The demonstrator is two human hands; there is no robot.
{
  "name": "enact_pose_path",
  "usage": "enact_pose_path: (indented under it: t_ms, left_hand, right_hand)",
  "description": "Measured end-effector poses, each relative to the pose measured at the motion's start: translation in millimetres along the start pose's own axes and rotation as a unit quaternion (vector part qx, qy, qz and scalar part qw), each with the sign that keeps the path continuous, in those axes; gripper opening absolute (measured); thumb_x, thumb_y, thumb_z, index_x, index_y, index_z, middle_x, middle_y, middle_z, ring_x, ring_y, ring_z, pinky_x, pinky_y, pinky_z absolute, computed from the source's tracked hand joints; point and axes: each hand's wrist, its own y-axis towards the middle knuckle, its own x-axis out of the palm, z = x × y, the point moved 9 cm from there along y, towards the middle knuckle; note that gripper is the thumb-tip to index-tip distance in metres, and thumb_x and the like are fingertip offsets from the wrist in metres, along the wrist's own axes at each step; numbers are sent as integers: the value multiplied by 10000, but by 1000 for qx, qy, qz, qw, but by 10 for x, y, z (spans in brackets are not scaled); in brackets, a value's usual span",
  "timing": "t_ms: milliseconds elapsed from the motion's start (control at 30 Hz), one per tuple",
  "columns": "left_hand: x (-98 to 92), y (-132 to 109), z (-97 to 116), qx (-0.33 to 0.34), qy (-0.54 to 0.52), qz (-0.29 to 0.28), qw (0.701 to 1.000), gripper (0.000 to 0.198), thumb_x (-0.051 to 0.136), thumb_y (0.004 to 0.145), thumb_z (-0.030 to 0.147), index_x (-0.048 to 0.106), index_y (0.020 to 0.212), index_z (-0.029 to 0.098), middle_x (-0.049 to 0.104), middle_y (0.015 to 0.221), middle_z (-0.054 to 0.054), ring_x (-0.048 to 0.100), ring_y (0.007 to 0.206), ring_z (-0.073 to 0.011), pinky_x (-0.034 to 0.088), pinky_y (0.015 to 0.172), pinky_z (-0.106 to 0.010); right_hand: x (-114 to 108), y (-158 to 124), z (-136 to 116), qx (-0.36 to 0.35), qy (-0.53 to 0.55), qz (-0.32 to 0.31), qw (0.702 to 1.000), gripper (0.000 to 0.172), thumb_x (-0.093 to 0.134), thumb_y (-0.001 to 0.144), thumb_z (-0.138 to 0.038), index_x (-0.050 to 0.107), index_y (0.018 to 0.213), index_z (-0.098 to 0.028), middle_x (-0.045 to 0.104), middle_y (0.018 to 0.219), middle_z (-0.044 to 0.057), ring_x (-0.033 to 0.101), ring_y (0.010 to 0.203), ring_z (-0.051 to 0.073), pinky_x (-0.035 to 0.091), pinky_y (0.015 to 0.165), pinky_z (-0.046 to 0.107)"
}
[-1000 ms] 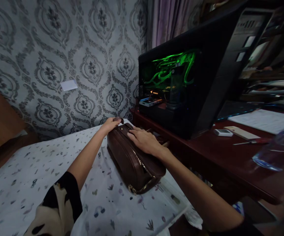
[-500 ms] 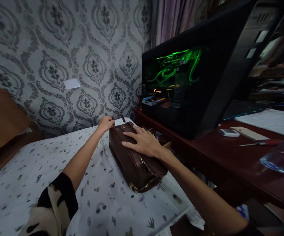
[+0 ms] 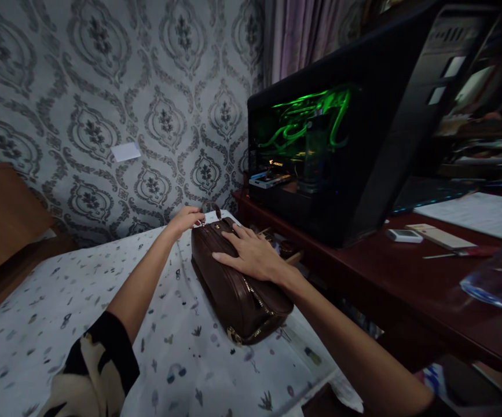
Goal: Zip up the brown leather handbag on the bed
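We press our right hand (image 3: 253,255) flat and wide on the brown bag (image 3: 237,284), lying on the bed (image 3: 59,313) at the desk's (image 3: 398,272) nine o'clock. Our left hand (image 3: 187,219) pinches the zipper pull at the bag's far end; next comes a steady pull.

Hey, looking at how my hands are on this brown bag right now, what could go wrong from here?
The brown bag lies near the corner of the patterned sheet, beside the gap to the dark red desk; a sideways tug might slide it off. Your left hand pinches something small at its far end, and pulling at an angle could jam it. Your right hand lies flat on top, close to the zipper line.
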Motion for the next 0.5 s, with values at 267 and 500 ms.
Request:
enact_pose_path:
  t_ms: [267,500]
  left_hand:
    - [366,360,31,-65,-15,-50,997,250,634,964,362,642,1037,123,661,935,-34,636,767,-130,565,696,-293]
    - [403,484,42,-13,-32,13,999,255,633,967,361,651,1050,121,680,970,-44,663,815,-143,584,742,-318]
  right_hand:
    - [-17,1,0,-15,-9,25,1000,772,412,953,-728,487,1497,-186,375,1593,190,345,1466,372,339,1146,576]
    - [-57,79,33,-31,2,21,999,739,460,923,-742,575,1418,-206,528,1457,161,443,1344,395,418,1068,558]
